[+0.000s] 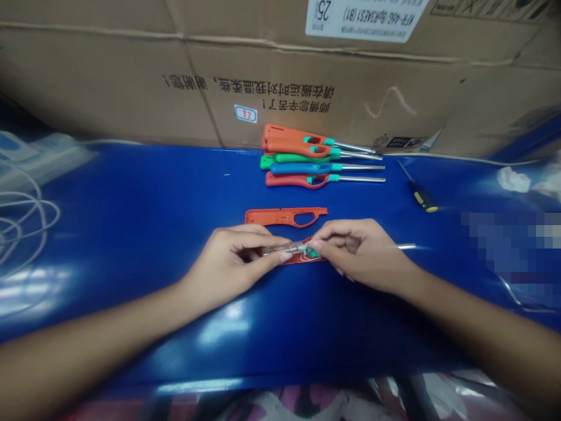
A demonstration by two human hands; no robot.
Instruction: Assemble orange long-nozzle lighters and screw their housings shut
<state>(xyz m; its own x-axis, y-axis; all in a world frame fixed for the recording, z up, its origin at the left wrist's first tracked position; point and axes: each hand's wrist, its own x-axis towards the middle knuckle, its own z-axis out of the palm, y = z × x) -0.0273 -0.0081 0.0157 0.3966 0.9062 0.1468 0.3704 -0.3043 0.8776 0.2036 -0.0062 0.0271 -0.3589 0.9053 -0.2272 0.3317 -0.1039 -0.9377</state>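
My left hand (239, 252) pinches a clear fuel tank (287, 249) between thumb and fingers, over an orange-red lighter half-shell (295, 261). At the shell's right part, my right hand (357, 248) has thumb and forefinger closed at a green trigger piece (312, 251) with thin white wire beside it. Whether the fingertips grip the trigger or the wire is hard to make out. A metal lighter tube (407, 246) sticks out past my right hand. Just behind both hands lies a second orange half-shell (267, 217), its hollow inside facing up.
Several assembled long-nosed lighters (302, 168) are piled at the back, against a large cardboard box (131, 88). A screwdriver (421, 196) lies at the back right, near crumpled white paper (513, 179). Coiled white cable (26, 222) rests at the left on the blue table (175, 193).
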